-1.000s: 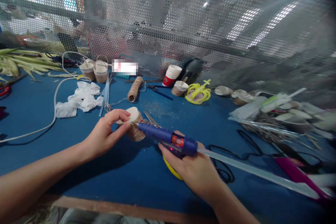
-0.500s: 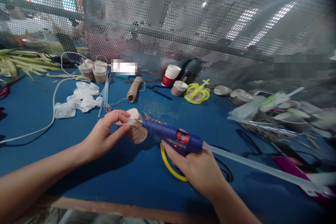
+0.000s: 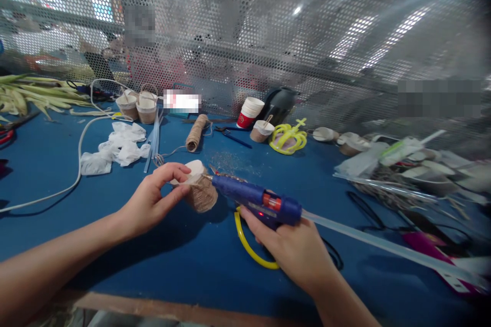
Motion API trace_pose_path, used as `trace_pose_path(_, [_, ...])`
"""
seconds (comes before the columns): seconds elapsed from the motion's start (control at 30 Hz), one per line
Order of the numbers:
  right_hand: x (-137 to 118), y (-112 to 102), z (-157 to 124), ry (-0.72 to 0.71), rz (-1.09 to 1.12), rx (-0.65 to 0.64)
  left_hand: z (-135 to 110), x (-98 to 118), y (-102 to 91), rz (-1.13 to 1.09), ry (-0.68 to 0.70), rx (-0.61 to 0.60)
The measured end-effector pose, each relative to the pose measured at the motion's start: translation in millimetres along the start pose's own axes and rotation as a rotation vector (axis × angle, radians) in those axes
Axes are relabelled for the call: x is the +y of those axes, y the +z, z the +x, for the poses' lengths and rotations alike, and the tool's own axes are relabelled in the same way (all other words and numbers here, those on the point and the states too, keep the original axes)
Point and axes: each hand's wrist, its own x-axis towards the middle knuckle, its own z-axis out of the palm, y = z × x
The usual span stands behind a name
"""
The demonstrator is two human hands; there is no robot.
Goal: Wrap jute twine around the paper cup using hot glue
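Over the blue tabletop [image 3: 161,271], the left hand [image 3: 157,191] pinches the pale end of a twine-covered cup [image 3: 203,197] (probably light and crushable, best held there); the right hand [image 3: 291,245] clasps a glue gun [image 3: 243,191], nozzle close.

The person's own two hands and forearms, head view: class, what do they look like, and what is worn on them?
The bare left hand and bare right hand wear no gloves; no sleeve, watch, bracelet, ring or marking shows up to the frame's edge.
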Motion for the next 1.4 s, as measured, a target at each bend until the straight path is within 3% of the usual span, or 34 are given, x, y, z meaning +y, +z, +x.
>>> trace_pose_path(0.1, [0.5, 0.8, -1.5, -0.095, -0.026, -0.037, 0.2, 0.3, -0.1, 0.006, -0.010, -0.006])
trace_pose_path(0.43, [0.2, 0.7, -2.3, -0.050, -0.001, -0.070, -0.2, -0.8, 0.1, -0.002, 0.023, -0.012])
trace_pose_path(0.87, [3.7, 1.4, -1.4, -0.178, -0.118, -0.064, -0.4, -1.5, -0.5, 0.007, 0.033, -0.018])
trace_pose_path(1.03, [3.2, 1.3, 0.1, -0.148, -0.121, -0.076, -0.8, -2.1, -0.8, 0.003, 0.033, -0.016])
trace_pose_path(1.23, [3.3, 3.5, -1.2, -0.260, -0.185, 0.011, -0.6, -2.3, -1.3, 0.004, 0.019, -0.045])
trace_pose_path(1.4, [-0.7, 3.1, 0.5, -0.229, -0.156, -0.010, 0.4, -3.4, -0.8, 0.002, 0.013, -0.046])
